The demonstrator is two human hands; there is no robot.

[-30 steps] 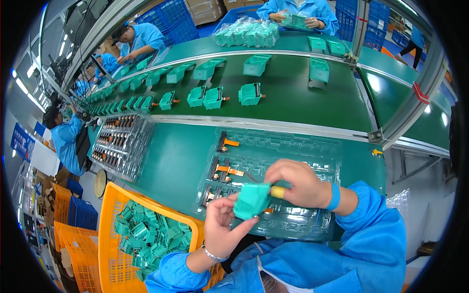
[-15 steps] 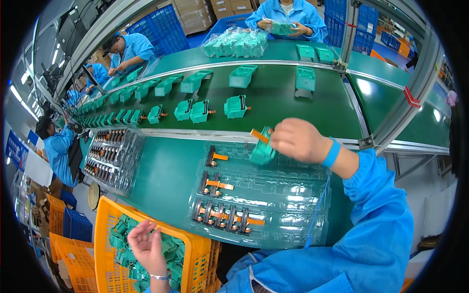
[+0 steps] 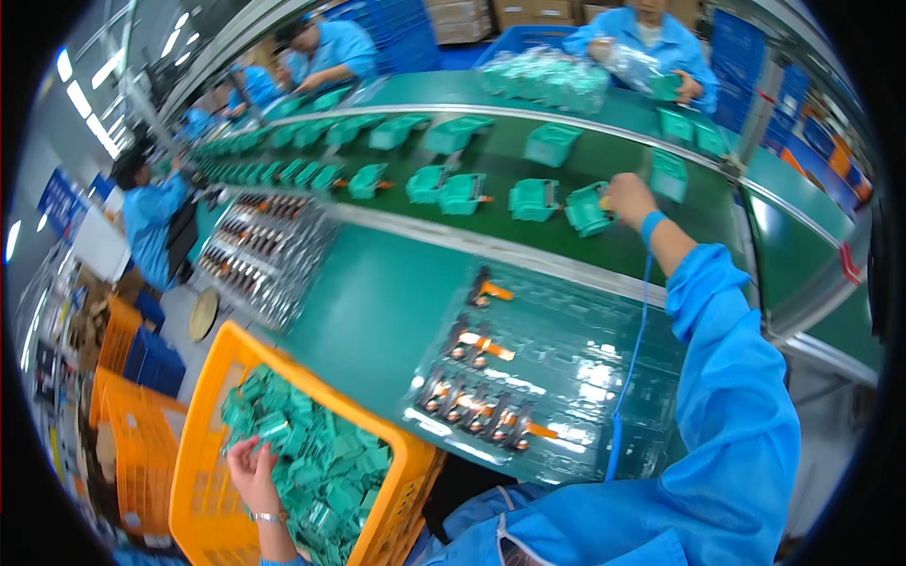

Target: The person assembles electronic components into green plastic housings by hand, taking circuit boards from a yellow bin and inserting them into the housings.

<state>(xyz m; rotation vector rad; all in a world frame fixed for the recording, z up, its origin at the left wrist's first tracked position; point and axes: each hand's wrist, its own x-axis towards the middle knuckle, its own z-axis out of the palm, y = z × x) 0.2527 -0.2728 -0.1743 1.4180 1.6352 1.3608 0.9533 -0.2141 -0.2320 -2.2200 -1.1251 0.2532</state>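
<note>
My right hand (image 3: 630, 200) is over the green conveyor belt, its fingers closed on the edge of a green plastic housing (image 3: 587, 209) at the near end of a row of similar housings. A blue wristband with a cord circles that wrist. My left hand (image 3: 251, 476) is low over the orange crate (image 3: 209, 443), fingers loosely curled and apart, just above a heap of green plastic housings (image 3: 321, 472). Between my arms on the table, a clear plastic tray (image 3: 595, 363) holds several black parts with orange ribbon cables (image 3: 486, 415), mostly on its left side.
A stack of clear trays with small parts (image 3: 260, 250) stands at the table's left. Another row of green housings (image 3: 552, 144) lies along the belt's far side. Bagged green parts (image 3: 547, 80) and co-workers in blue are beyond. A metal post (image 3: 755, 123) rises at right.
My right hand has carried the green housing from above the tray to the belt. My left hand has lowered toward the crate's heap. The view has shifted left.
</note>
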